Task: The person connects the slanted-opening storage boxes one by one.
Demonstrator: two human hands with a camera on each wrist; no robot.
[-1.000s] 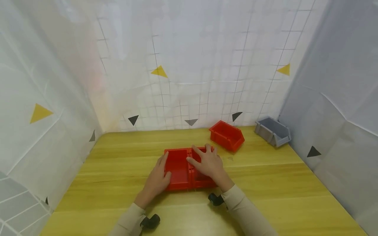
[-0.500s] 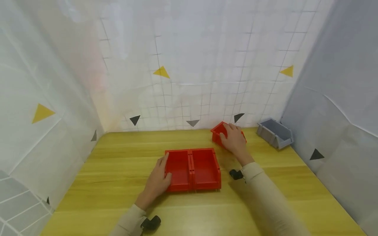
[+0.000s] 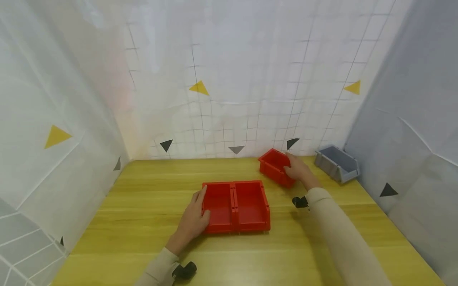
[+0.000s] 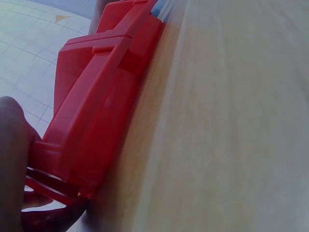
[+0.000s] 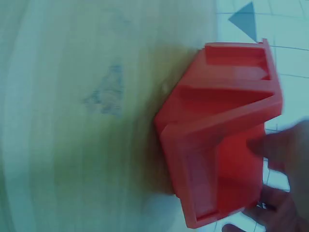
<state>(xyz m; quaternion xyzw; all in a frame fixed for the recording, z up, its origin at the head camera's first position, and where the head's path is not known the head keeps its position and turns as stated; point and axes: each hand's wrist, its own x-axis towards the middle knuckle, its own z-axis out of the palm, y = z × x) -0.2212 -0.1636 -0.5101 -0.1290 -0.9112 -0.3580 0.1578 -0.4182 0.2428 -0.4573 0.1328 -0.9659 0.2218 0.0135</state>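
Two red storage bins stand side by side in the middle of the wooden table, a left bin (image 3: 217, 210) and a right bin (image 3: 249, 204). My left hand (image 3: 194, 217) grips the left bin's outer wall, thumb at the front corner and fingers along the side. The left wrist view shows the fingers wrapped round that bin's corner (image 4: 79, 130). Farther back and to the right sits a third red bin (image 3: 273, 172), set at an angle. With the thumb inside and the fingers outside, my right hand (image 3: 299, 170) pinches its right wall; the right wrist view shows this bin (image 5: 219, 121) close up.
A grey bin (image 3: 338, 163) stands at the back right, just beyond the right hand. White sheets (image 3: 232, 79) rise behind and on both sides of the table (image 3: 150, 198). A small black device (image 3: 185, 271) is strapped at each wrist.
My right hand has left the right bin of the pair, reached back and right to the angled red bin, and taken its right wall. The left hand keeps its hold.
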